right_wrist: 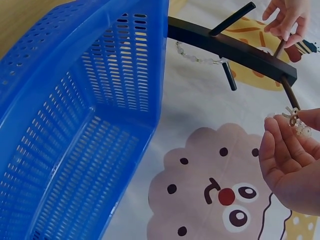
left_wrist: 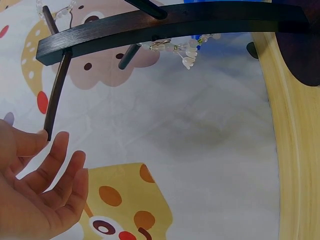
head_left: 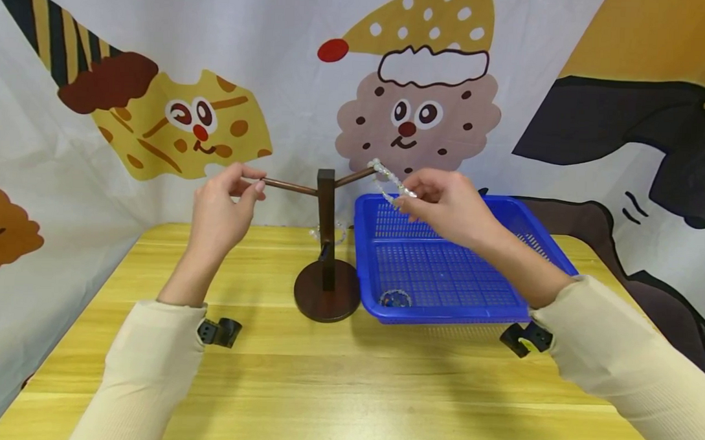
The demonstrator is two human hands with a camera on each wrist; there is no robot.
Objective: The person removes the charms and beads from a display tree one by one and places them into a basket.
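A dark wooden jewelry stand [head_left: 326, 225] on a round base has slanting pegs on its post. At the tip of its upper left peg [head_left: 289, 186], my left hand [head_left: 220, 209] pinches the wood between thumb and index finger, the other fingers loosely bent. My right hand [head_left: 452, 204] pinches a clear and white beaded bracelet [head_left: 391, 177], whose far side is at the end of the upper right peg [head_left: 354, 177]. Small pale charms [right_wrist: 303, 131] on it show by my right fingertips. Another beaded bracelet [right_wrist: 197, 60] hangs on a lower peg, partly behind the post in the head view.
A blue plastic basket [head_left: 442, 312] stands right of the stand, under my right forearm. One beaded bracelet [head_left: 395, 298] lies in its near left corner. Behind the wooden table [head_left: 300, 386] hangs a cartoon-printed cloth [head_left: 299, 69].
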